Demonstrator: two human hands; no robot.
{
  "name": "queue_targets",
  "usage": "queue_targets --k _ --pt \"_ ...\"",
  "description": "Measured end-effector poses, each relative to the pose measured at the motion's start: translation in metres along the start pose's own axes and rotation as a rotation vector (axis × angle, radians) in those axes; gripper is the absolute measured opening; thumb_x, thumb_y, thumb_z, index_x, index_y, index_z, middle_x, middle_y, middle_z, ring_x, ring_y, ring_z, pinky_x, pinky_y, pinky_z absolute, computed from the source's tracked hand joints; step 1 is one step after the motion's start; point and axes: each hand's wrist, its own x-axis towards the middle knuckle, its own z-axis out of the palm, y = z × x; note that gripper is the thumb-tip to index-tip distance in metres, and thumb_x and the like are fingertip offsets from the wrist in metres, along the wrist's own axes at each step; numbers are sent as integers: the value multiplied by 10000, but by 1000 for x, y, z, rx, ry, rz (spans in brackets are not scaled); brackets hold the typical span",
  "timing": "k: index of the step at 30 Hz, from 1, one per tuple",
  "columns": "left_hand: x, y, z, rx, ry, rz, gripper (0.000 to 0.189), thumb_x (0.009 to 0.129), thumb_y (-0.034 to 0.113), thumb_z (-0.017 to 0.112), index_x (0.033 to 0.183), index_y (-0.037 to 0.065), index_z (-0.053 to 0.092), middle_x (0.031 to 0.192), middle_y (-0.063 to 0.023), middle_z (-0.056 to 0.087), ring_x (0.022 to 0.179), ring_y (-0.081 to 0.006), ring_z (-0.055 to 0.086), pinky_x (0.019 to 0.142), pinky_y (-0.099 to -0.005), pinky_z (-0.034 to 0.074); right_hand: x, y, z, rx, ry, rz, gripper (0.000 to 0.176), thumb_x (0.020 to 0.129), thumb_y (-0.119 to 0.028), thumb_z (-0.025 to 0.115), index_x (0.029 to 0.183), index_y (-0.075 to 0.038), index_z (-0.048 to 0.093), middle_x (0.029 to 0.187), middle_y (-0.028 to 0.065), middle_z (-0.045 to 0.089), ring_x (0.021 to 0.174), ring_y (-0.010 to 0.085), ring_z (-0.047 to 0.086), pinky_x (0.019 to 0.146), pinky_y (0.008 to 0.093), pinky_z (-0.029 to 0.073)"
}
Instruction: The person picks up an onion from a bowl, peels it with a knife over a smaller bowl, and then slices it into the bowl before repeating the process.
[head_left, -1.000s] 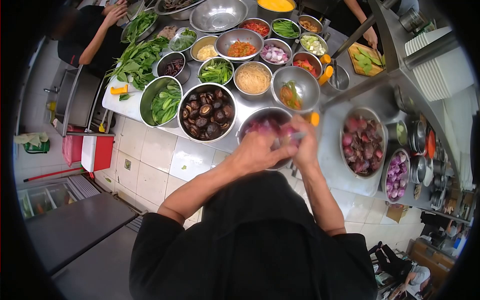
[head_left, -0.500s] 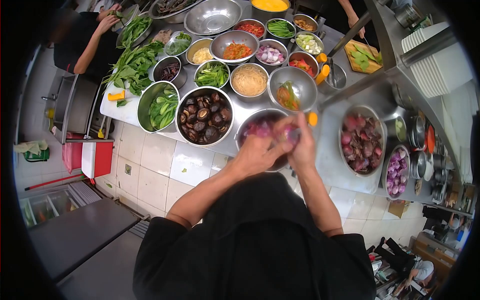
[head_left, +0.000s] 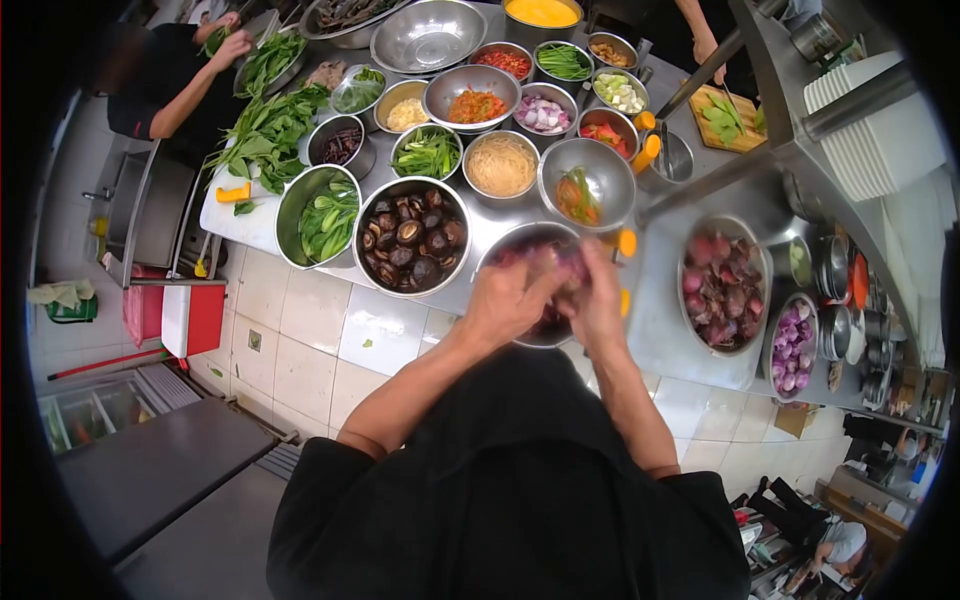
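Observation:
My left hand (head_left: 503, 302) and my right hand (head_left: 598, 298) are close together over a steel bowl (head_left: 487, 258) at the front edge of the counter. Between them is a reddish-purple onion (head_left: 558, 268), blurred by motion, with my left fingers curled around it. The right fingers are bent against the onion's other side; whatever they grip is hidden. Dark red onion pieces or skins show inside the bowl beneath. Right of my right hand stands a large bowl of unpeeled red onions (head_left: 722, 290). Beyond it, a smaller bowl holds peeled purple onions (head_left: 792, 350).
A pot of dark mushrooms (head_left: 412, 240) and a pot of leafy greens (head_left: 328, 222) stand to the left. Several steel bowls of cut vegetables fill the counter behind. A metal shelf post (head_left: 690, 190) slants at right. Two other people work across the counter, one beside a cutting board (head_left: 728, 118).
Both hands have shifted slightly, and the onion has turned and moved left, more over the bowl. At the far right, the co-worker's hand has moved a little.

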Motion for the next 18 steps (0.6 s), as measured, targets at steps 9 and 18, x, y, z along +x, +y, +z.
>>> queue_targets --k 9,18 --pt "-11 15 -3 228 -189 117 399 857 346 716 715 -11 610 558 -181 576 510 -311 626 464 -374 455 8 -15 6 120 90 -47 267 967 -378 517 952 -112 535 799 34 582 682 147 575 533 277 470" --pt "0 19 -31 431 -251 -247 568 852 542 618 824 -23 674 590 -187 616 586 -393 629 570 -443 505 10 -26 -11 293 73 6 289 951 -368 504 973 -86 566 823 91 645 649 192 595 478 261 394"
